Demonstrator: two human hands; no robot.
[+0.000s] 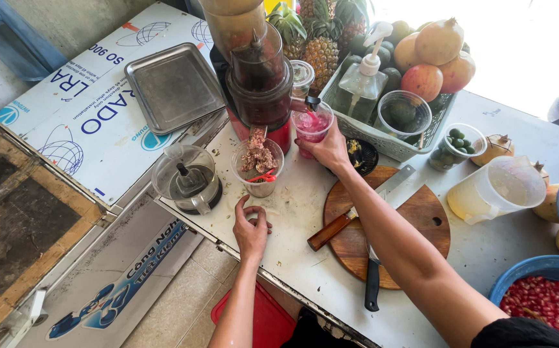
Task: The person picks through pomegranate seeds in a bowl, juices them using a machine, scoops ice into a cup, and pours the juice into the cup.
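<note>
My right hand (328, 149) wraps around a clear plastic cup (312, 126) of pink juice, holding it upright under the spout of the dark juicer (260, 84) so the liquid lands inside; its long axis runs straight up, mouth toward the spout. My left hand (251, 229) rests on the white surface (292, 212), fingers loosely curled and holding nothing, just below a second cup (258, 169) set under the pulp outlet, filled with pulp. Two knives lie across the round wooden board (421, 222) beside my right arm.

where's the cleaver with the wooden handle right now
The wooden-handled cleaver lies across the round wooden cutting board at centre-right of the head view, just under the right forearm, beside a black-handled knife.
</note>
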